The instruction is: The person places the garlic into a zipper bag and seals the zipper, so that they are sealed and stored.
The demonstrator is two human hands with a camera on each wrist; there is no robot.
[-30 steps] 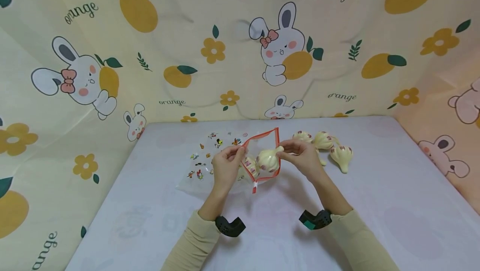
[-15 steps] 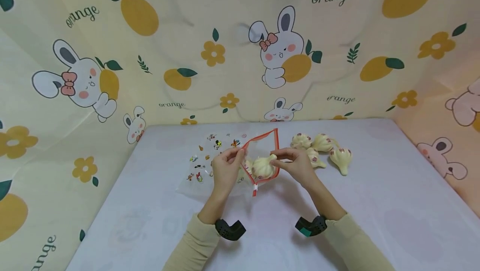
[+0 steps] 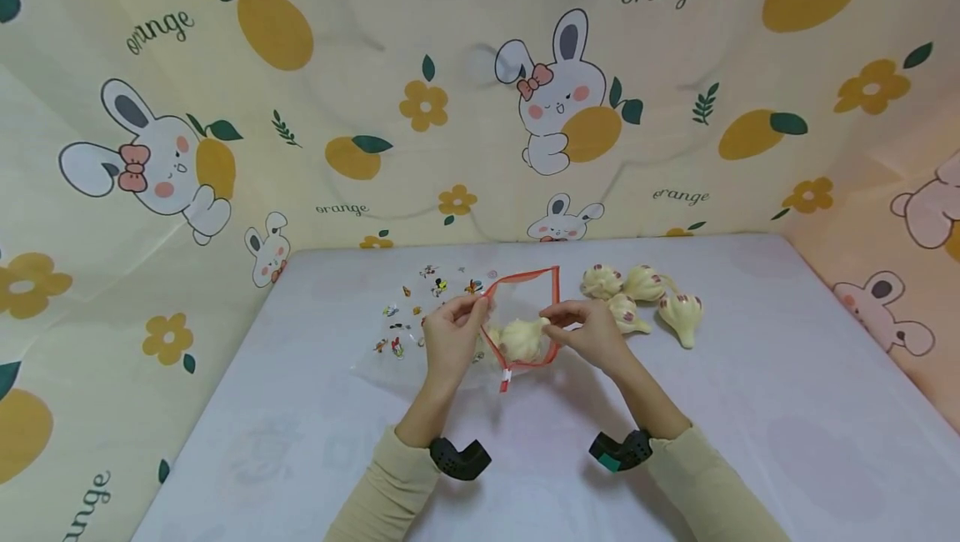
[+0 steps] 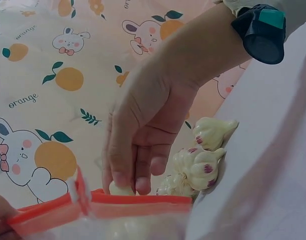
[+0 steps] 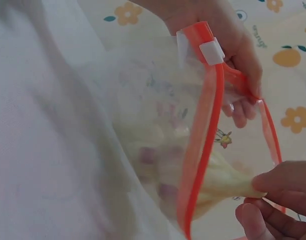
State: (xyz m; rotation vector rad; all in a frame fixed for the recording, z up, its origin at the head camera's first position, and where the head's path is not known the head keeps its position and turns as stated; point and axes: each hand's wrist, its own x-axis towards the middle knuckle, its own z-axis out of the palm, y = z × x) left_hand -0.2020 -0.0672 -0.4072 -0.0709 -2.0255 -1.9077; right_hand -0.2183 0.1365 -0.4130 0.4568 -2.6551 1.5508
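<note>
Just below the centre of the head view, a clear bag [image 3: 556, 292] with a red rim, pinched at that rim between thumb and fingers of the left hand [image 3: 452, 335]. In its mouth, a garlic bulb [image 3: 520, 342], gripped by the stem in the right hand [image 3: 588, 333]. Right of centre, four more bulbs [image 3: 682, 317] close together on the white table [image 3: 300, 442]. Across the upper frame, a cream backdrop [image 3: 450, 17] printed with rabbits and oranges.

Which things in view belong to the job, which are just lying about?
Job:
clear bag, red rim pinched by left hand
garlic bulb, stem pinched by right hand
four loose bulbs, probably: same kind

Just there:
printed backdrop
black wrist cameras, worn
table, as surface
</note>
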